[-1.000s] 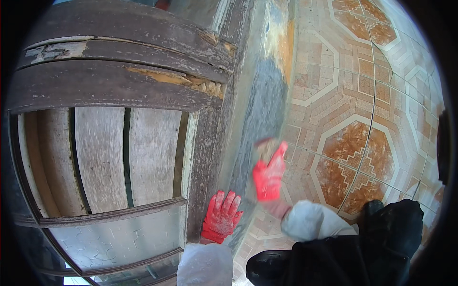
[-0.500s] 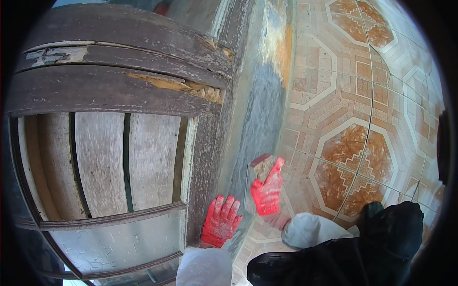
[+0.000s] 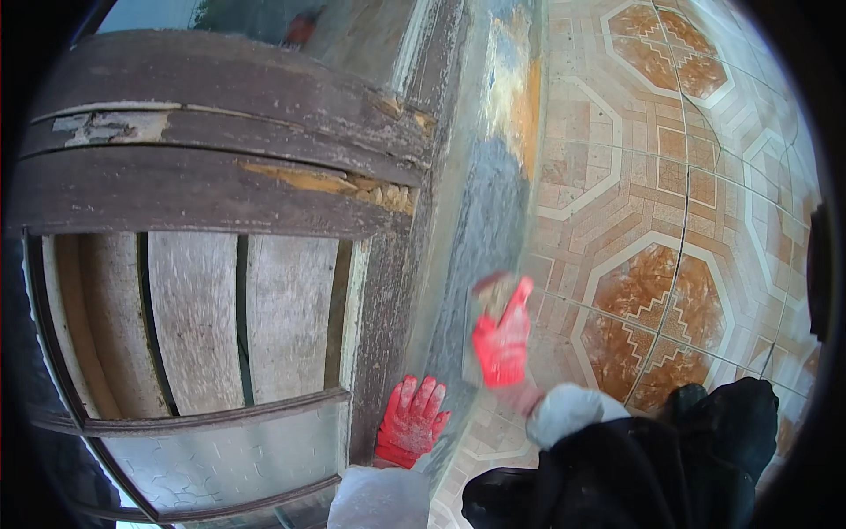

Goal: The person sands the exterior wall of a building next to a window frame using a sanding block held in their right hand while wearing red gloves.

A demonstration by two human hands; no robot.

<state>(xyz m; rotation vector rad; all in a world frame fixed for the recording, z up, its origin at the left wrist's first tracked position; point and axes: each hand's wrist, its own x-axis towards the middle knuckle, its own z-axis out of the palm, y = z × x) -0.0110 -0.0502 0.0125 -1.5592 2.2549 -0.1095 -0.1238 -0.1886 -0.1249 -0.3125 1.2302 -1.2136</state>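
Observation:
My left hand (image 3: 411,420), in a red work glove with pale dust on the fingers, lies flat near the lower end of a grey band (image 3: 483,220). Its fingers are stretched out and it holds nothing. To the right, my right hand (image 3: 502,348), also in a red glove, is closed around a small beige block (image 3: 496,300) with a reddish-brown face. Motion blurs this hand and the block, and its kind cannot be told for sure. The block is over the right edge of the grey band, near the patterned tile floor (image 3: 564,397).
On the left stands a worn dark brown wooden frame (image 3: 220,189) with peeling paint and split wood. Pale boards (image 3: 198,322) show through its opening, above a textured glass pane (image 3: 238,458). Farther up the band is a yellow and orange patch (image 3: 514,88). Dark-clothed legs (image 3: 617,476) fill the lower right.
My right hand has moved slightly up and right with the block, along the band's edge. My left hand stays flat in its place. The view has shifted a little.

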